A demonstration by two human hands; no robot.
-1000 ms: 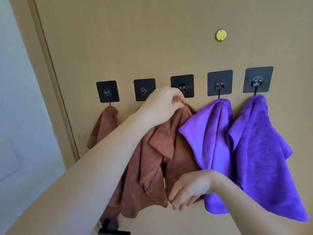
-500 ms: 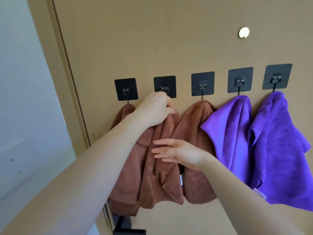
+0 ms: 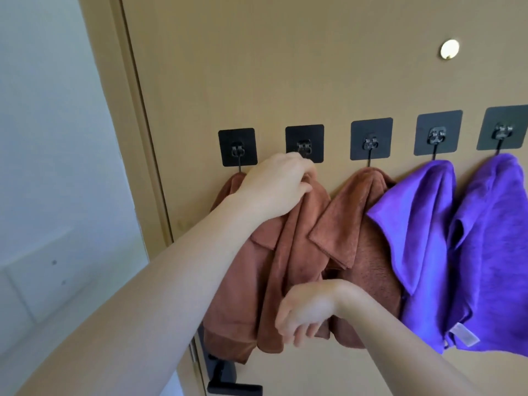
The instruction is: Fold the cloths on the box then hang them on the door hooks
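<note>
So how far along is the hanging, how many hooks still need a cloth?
Four cloths look hung: two purple cloths and brown ones under the first hook and third hook. In hand: the left hand pinches a brown cloth at the second hook. Right hand hangs loose. Left: seating it.

Five cloth-laden hooks on tan door

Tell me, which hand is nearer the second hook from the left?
The left hand. Its fingers grip the top of a brown cloth right under the second hook. The right hand is far below, at the cloth's lower edge.
</note>
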